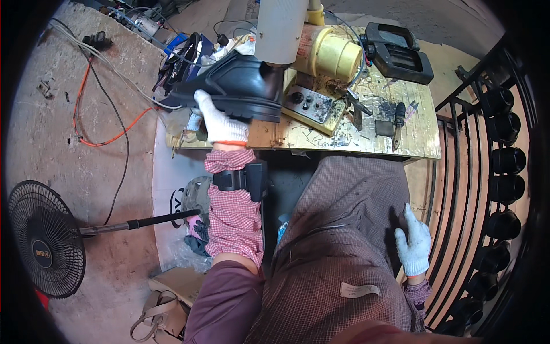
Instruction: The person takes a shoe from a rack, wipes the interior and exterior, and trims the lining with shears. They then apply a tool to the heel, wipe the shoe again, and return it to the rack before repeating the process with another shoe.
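A black shoe [229,80] is tilted on its side over the left part of the workbench, its opening up against the lower end of a grey tube [279,28]. My left hand [224,121], in a white knit glove, is closed on the shoe's sole edge, and its fingers are partly hidden behind the shoe. Beside the tube sits a yellow motor housing [339,54], with a small knob panel [309,104] below it. My right hand [413,241], gloved too, hangs beside my lap at the right, fingers stretched out and holding nothing.
The yellowish workbench [421,137] carries a screwdriver [398,121] and a black double-framed piece [398,54]. At the right stands a metal rack [452,218] with several black shoes [508,160]. A black fan [46,241], an orange cable [103,143] and a tan bag [163,312] lie left.
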`<state>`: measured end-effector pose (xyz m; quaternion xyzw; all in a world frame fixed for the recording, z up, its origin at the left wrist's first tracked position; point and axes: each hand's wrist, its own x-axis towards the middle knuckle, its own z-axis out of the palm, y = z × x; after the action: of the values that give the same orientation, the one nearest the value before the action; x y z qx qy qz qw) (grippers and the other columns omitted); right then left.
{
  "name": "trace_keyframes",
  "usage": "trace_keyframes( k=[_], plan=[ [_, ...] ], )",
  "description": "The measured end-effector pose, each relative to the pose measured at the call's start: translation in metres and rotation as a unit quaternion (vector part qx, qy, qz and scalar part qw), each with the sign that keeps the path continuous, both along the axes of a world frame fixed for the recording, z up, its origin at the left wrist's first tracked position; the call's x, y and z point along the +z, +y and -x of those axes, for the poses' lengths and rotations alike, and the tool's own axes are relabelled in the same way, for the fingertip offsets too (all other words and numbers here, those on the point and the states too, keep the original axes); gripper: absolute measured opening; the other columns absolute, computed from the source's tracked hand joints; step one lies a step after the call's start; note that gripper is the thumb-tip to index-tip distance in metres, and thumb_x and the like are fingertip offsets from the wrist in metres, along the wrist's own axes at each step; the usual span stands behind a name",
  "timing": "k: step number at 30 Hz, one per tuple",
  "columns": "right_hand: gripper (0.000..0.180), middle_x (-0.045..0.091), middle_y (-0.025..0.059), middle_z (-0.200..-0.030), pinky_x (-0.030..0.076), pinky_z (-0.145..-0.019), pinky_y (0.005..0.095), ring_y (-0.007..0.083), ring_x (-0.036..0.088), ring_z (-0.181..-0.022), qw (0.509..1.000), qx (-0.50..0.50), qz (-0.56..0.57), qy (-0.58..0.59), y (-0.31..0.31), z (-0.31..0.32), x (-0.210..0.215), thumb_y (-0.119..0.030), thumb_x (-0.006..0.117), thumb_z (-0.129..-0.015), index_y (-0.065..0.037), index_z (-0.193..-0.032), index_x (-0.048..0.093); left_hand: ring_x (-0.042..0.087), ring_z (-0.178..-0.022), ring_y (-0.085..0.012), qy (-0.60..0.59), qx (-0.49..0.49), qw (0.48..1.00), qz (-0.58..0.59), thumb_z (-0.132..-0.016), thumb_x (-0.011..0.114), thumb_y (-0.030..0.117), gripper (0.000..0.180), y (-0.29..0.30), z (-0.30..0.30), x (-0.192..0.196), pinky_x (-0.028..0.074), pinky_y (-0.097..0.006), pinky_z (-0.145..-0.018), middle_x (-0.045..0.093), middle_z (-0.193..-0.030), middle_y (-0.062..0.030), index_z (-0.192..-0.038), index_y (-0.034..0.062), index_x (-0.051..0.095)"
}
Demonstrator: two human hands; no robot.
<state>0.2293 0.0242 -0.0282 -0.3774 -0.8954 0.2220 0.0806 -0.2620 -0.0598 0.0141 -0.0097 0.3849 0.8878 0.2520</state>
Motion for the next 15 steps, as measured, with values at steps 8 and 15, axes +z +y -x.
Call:
trace_keyframes(
  k=[8,15],
  plan=[
    [0.059,0.071,0.0152,-0.108,0.050,-0.089,0.0432,0.0334,0.067,-0.102,0.992,0.108,-0.041,0.057,0.016,0.047,0.015,-0.016,0.068,-0.090,-0.004,-0.147,0.055,0.053,-0.136,-0.0375,0.034,0.012,0.999,0.008,-0.090,0.042,0.086,0.092,-0.053,-0.065,-0.039,0.042,-0.060,-0.115,0.049,-0.155,-0.0103,-0.157,0.0223,0.041],
    [0.064,0.070,0.0194,-0.112,0.051,-0.093,0.0448,0.0357,0.067,-0.105,0.981,0.171,-0.048,0.085,0.001,0.053,0.019,-0.011,0.075,-0.082,-0.006,-0.144,0.058,0.056,-0.127,-0.0383,-0.185,-0.312,0.917,-0.165,-0.103,0.057,0.046,0.074,-0.078,-0.126,-0.087,0.046,-0.053,-0.112,0.053,-0.139,-0.0250,-0.150,-0.0068,0.036]
  ],
)
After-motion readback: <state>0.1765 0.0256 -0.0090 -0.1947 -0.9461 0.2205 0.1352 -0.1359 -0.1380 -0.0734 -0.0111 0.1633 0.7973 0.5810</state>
